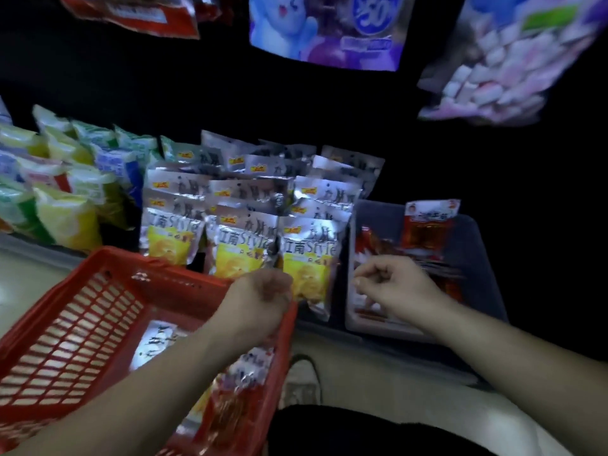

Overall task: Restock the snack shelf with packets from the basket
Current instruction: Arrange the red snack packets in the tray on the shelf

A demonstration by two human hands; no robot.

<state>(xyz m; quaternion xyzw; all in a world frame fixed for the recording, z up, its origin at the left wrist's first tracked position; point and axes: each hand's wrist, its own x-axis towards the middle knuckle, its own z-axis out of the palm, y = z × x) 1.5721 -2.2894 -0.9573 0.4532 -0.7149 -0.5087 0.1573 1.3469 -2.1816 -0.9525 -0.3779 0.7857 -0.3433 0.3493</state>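
A red plastic basket (75,324) stands at the lower left with a silver packet (154,340) and red packets (230,399) inside. My left hand (260,301) hovers over the basket's right rim, fingers curled, holding nothing that I can see. My right hand (391,287) is loosely fisted above a grey tray (480,258) on the low shelf, over red-and-white snack packets (424,232). Rows of silver packets with yellow fronts (240,245) fill the shelf between basket and tray.
Green, yellow and blue packets (65,192) are stacked at the shelf's left. Hanging bags show above: a red one (138,14), a purple one (329,28) and a marshmallow bag (500,67). My shoe (302,380) and knee sit below the shelf edge.
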